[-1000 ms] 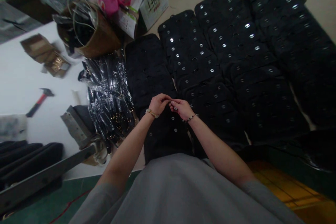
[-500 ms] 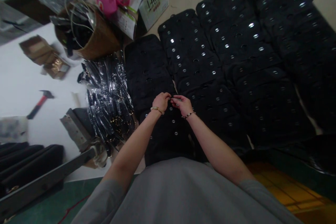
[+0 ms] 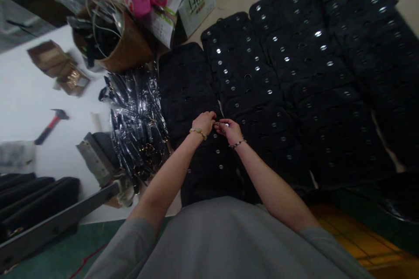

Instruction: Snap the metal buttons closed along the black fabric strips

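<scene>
My left hand (image 3: 204,122) and my right hand (image 3: 229,129) meet over the leftmost row of overlapping black fabric pieces (image 3: 183,76). The left fingers are pinched together at the row's right edge; whatever lies between them is too small to make out. In my curled right hand a small shiny round metal fitting (image 3: 227,125) shows, and its fingertips almost touch the left ones. Similar round metal fittings (image 3: 218,151) sit in the fabric just below the hands.
Left of the row lie plastic-wrapped black straps (image 3: 134,113) with gold-coloured hardware. Beyond are a bucket (image 3: 131,52), a small carton (image 3: 73,80) of metal parts, a hammer (image 3: 52,125) and a grey metal block (image 3: 96,159). More rows of black pieces (image 3: 275,65) extend right.
The view has shifted slightly. My right hand has turned a little, and the shiny fitting in it shows more clearly. Both hands remain close together over the same spot.
</scene>
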Motion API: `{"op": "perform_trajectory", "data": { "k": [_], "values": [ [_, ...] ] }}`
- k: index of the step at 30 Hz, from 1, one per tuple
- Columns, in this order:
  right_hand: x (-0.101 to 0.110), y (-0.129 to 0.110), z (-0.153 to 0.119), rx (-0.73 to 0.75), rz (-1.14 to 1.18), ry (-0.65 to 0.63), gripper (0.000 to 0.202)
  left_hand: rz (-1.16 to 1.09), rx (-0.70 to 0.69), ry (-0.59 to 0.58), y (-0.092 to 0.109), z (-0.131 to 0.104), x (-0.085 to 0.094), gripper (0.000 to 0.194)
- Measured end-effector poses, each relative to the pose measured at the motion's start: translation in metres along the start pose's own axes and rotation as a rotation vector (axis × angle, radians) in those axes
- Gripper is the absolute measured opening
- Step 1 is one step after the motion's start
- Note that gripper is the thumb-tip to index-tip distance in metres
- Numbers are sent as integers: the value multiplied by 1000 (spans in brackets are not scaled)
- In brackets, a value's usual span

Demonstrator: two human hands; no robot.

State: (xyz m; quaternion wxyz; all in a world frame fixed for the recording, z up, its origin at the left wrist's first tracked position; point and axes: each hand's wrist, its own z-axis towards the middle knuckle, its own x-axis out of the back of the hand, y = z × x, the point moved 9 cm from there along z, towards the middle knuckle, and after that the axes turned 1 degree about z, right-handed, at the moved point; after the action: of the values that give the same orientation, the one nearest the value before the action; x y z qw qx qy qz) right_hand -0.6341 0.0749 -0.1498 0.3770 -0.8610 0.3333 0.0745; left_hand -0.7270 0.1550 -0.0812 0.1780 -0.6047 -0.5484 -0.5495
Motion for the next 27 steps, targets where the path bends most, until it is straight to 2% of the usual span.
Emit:
{"op": "perform_trajectory", "data": {
  "k": [3, 7, 9, 13, 18, 24, 27],
  "values": [
    [-2, -4, -6, 19, -7, -14, 15, -78, -24, 124, 3, -16, 11, 23],
    [-15, -2, -26, 54, -56, -102, 18, -176, -155, 147, 9, -53, 13, 23],
    [-25, 9, -38, 2, -49, -151, 22, -208, -137, 175, 1, -72, 15, 20],
    [-45, 40, -51, -136, 10, -147, 19, -220, 27, 242, -27, -100, 19, 16],
    [-71, 52, -43, -87, -106, -98, 8, -222, 250, 304, -61, -117, 24, 14],
    [-97, 51, -29, -83, -152, -118, 8, -395, 509, 405, -115, -117, 30, 16],
    [-100, 54, -25, -128, -114, -125, 8, -338, 575, 317, -134, -104, 27, 14]
  ]
}}
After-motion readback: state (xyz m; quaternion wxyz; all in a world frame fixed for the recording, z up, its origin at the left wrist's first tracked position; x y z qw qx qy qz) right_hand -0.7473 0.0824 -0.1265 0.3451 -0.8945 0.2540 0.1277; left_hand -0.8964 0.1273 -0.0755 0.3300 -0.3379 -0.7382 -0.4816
